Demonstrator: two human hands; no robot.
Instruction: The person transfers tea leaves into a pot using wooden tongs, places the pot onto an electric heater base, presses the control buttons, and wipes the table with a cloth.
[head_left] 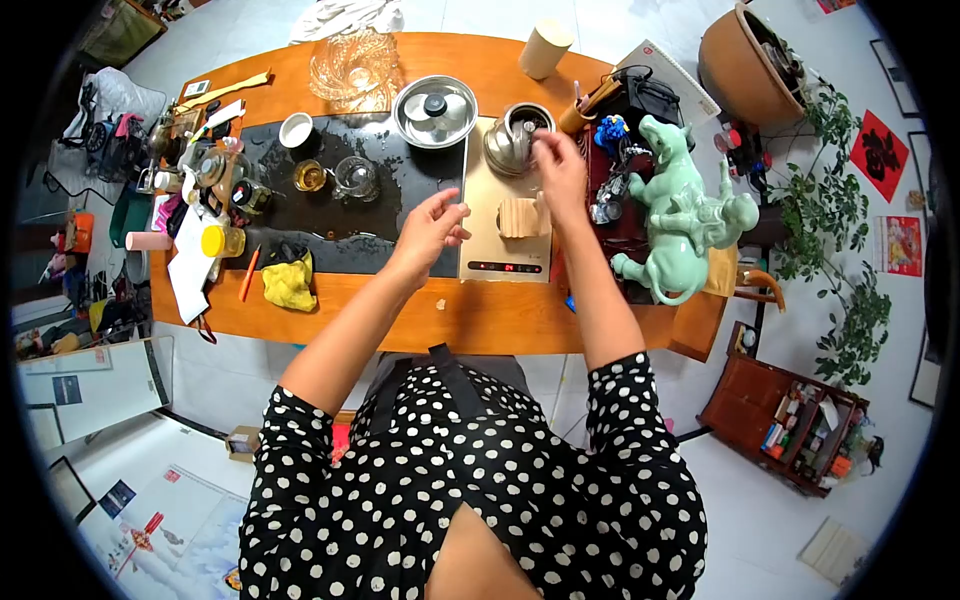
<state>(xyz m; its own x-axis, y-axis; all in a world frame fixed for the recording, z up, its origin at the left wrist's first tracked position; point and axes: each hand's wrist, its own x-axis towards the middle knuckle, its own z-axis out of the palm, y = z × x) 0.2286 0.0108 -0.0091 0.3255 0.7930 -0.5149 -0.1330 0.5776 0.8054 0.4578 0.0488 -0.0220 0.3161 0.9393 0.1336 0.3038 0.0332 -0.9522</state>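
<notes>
My left hand [430, 232] hovers over the right part of the black tray [390, 235], fingers apart and nothing in them. My right hand [557, 165] is at the right side of the metal kettle [508, 150], its fingertips close together by the kettle's rim; whether they hold anything is too small to tell. The kettle stands on the gold hob panel [480, 200] with lit red digits. In front of it on the panel sits a light wooden block-like object [518, 218]. A lidded steel pot [435, 112] stands to the left of the kettle.
On the tray are a glass pitcher [356, 179], a cup of amber tea [310, 176] and a white cup [296, 130]. A yellow cloth [288, 283] lies at the front left. A green figurine [675, 220] stands right of my right forearm. Jars crowd the left end.
</notes>
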